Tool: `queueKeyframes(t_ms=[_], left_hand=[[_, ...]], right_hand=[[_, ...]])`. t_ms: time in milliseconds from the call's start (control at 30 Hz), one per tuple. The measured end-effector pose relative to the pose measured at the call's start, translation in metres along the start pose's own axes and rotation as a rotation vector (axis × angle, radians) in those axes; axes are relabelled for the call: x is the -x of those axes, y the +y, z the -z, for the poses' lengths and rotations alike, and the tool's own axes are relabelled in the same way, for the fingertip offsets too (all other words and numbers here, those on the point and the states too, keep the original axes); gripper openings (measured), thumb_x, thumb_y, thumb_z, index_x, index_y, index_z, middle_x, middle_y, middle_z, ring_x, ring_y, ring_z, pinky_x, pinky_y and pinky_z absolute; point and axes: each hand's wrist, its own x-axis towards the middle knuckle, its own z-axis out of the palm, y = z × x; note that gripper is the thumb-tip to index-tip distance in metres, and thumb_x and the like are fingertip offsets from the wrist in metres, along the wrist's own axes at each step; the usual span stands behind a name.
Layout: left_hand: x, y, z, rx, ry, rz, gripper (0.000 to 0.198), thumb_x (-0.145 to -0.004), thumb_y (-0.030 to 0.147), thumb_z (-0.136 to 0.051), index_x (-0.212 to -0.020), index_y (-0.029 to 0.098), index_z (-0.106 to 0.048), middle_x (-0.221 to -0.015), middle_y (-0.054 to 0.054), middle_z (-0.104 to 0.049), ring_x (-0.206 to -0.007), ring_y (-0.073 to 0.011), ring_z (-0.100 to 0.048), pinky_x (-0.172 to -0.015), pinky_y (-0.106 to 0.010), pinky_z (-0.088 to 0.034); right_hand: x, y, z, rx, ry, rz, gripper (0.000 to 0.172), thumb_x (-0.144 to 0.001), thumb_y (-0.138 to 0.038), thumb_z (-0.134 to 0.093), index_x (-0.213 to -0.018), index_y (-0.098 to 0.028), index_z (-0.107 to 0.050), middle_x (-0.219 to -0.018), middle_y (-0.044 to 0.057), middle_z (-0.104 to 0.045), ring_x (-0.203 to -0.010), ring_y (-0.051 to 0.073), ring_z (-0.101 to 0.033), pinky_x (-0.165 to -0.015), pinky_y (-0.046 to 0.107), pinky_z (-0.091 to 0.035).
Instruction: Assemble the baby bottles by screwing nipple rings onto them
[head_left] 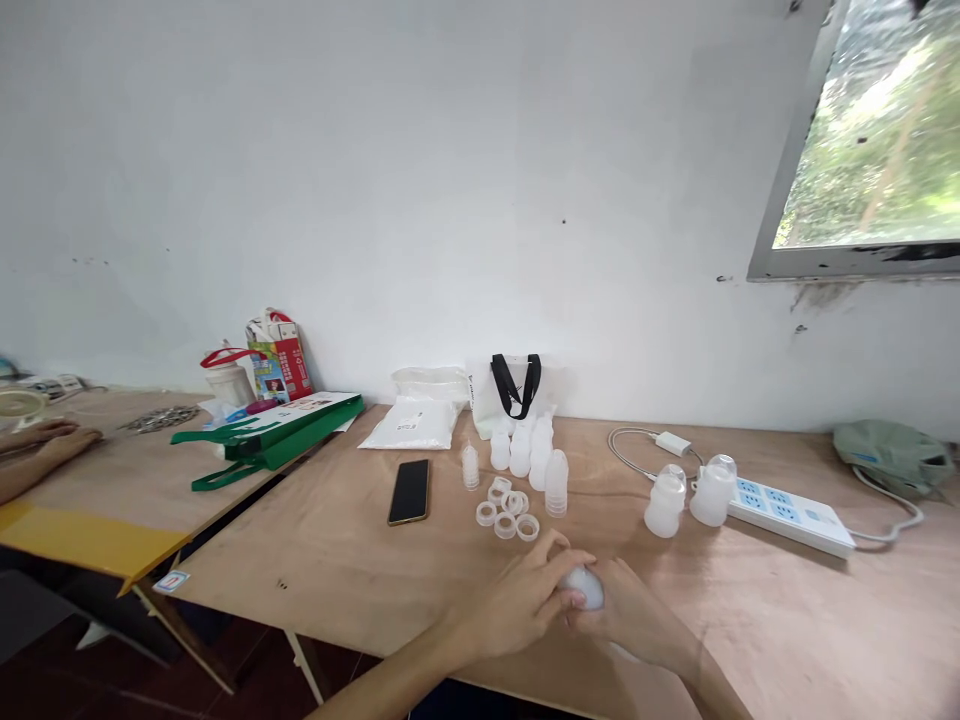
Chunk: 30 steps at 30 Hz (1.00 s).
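Both my hands meet low over the front of the table around a translucent white baby bottle (585,588), of which only a rounded part shows. The fingers of my left hand (529,595) curl over it from the left. My right hand (626,612) wraps it from the right and hides the rest. Just beyond my hands lie several loose translucent screw rings (505,525). Behind these are a stack of clear caps (556,485), a shorter stack (470,468) and several white bottles (520,450). Two capped bottles (665,503) stand to the right.
A black phone (409,492) lies left of the rings. White plastic packages (412,422) and a bag with black handles (480,405) sit by the wall. At right are a power strip (787,513) and cable. A green bag (300,430) and another person's hands (56,440) are at left.
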Motion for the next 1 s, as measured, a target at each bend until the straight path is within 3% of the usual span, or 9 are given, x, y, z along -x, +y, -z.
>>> queueKeyframes(t_ms=[133, 267, 333, 433, 533, 667, 833, 933, 1000], left_hand=[[-0.010, -0.010, -0.005, 0.088, 0.123, 0.170, 0.035, -0.099, 0.055, -0.053, -0.111, 0.024, -0.063, -0.102, -0.003, -0.065, -0.094, -0.0203, -0.060, -0.082, -0.031, -0.044], [-0.028, -0.029, -0.009, 0.231, 0.277, 0.295, 0.048, -0.094, 0.061, -0.054, -0.071, 0.019, -0.045, -0.066, 0.003, -0.047, -0.061, -0.0131, -0.047, -0.058, -0.028, -0.034], [-0.030, -0.034, -0.011, 0.364, 0.337, 0.335, 0.053, -0.095, 0.066, -0.047, -0.069, 0.021, -0.041, -0.062, 0.005, -0.041, -0.050, -0.0105, -0.039, -0.049, -0.027, -0.030], [-0.021, -0.028, -0.015, 0.478, 0.325, 0.304, 0.052, -0.095, 0.070, -0.047, -0.092, 0.019, -0.057, -0.071, 0.004, -0.050, -0.047, -0.0094, -0.040, -0.044, -0.025, -0.030], [-0.010, -0.018, -0.024, 0.465, 0.283, 0.209, 0.047, -0.094, 0.063, -0.059, -0.118, 0.022, -0.059, -0.090, 0.000, -0.062, -0.063, -0.0115, -0.053, -0.055, -0.024, -0.040], [-0.013, -0.019, -0.035, 0.331, 0.464, 0.221, 0.037, -0.097, 0.056, -0.058, -0.108, 0.021, -0.060, -0.095, -0.002, -0.064, -0.084, -0.0166, -0.059, -0.077, -0.028, -0.045], [-0.025, -0.050, -0.022, 0.196, 0.576, 0.335, 0.035, -0.099, 0.055, -0.051, -0.114, 0.022, -0.053, -0.102, -0.004, -0.062, -0.094, -0.0209, -0.061, -0.089, -0.035, -0.048], [-0.025, -0.073, -0.007, 0.079, 0.510, 0.360, 0.032, -0.097, 0.041, -0.057, -0.121, 0.023, -0.047, -0.124, -0.008, -0.058, -0.115, -0.0241, -0.057, -0.102, -0.038, -0.046], [-0.023, -0.086, -0.002, 0.035, 0.442, 0.356, 0.031, -0.096, 0.030, -0.055, -0.124, 0.022, -0.044, -0.132, -0.010, -0.052, -0.122, -0.0237, -0.055, -0.108, -0.038, -0.044]], right_hand=[[0.001, 0.004, -0.012, 0.344, 0.124, 0.014, 0.012, -0.081, -0.024, -0.064, -0.092, -0.023, -0.068, -0.088, 0.001, -0.077, -0.078, 0.023, -0.071, -0.066, 0.029, -0.041], [0.000, 0.009, -0.022, 0.578, 0.353, 0.133, 0.018, -0.081, -0.017, -0.065, -0.098, -0.023, -0.067, -0.096, 0.004, -0.076, -0.093, 0.027, -0.073, -0.067, 0.030, -0.044], [-0.001, 0.007, -0.023, 0.605, 0.408, 0.156, 0.018, -0.082, -0.015, -0.065, -0.097, -0.024, -0.065, -0.095, 0.003, -0.074, -0.094, 0.026, -0.073, -0.067, 0.030, -0.045], [-0.001, 0.003, -0.021, 0.514, 0.409, 0.102, 0.012, -0.085, -0.018, -0.063, -0.094, -0.026, -0.064, -0.096, 0.001, -0.074, -0.092, 0.023, -0.072, -0.067, 0.030, -0.045], [-0.004, 0.002, -0.021, 0.407, 0.359, 0.033, 0.006, -0.092, -0.029, -0.059, -0.094, -0.026, -0.063, -0.096, 0.001, -0.074, -0.089, 0.022, -0.072, -0.067, 0.030, -0.045], [-0.009, 0.004, -0.022, 0.331, 0.397, -0.068, 0.020, -0.095, -0.042, -0.051, -0.089, -0.025, -0.059, -0.093, 0.003, -0.073, -0.088, 0.025, -0.070, -0.067, 0.032, -0.044], [-0.013, 0.016, -0.004, -0.046, 0.583, -0.117, 0.038, -0.094, -0.063, -0.048, -0.097, -0.026, -0.053, -0.097, 0.003, -0.068, -0.095, 0.025, -0.066, -0.081, 0.035, -0.050], [-0.028, 0.036, 0.015, -0.260, 0.704, -0.152, 0.049, -0.090, -0.067, -0.052, -0.114, -0.025, -0.051, -0.112, 0.006, -0.068, -0.111, 0.027, -0.063, -0.095, 0.037, -0.050], [-0.049, 0.052, 0.028, -0.357, 0.688, -0.178, 0.052, -0.086, -0.067, -0.056, -0.115, -0.024, -0.051, -0.114, 0.007, -0.068, -0.113, 0.028, -0.063, -0.096, 0.038, -0.050]])
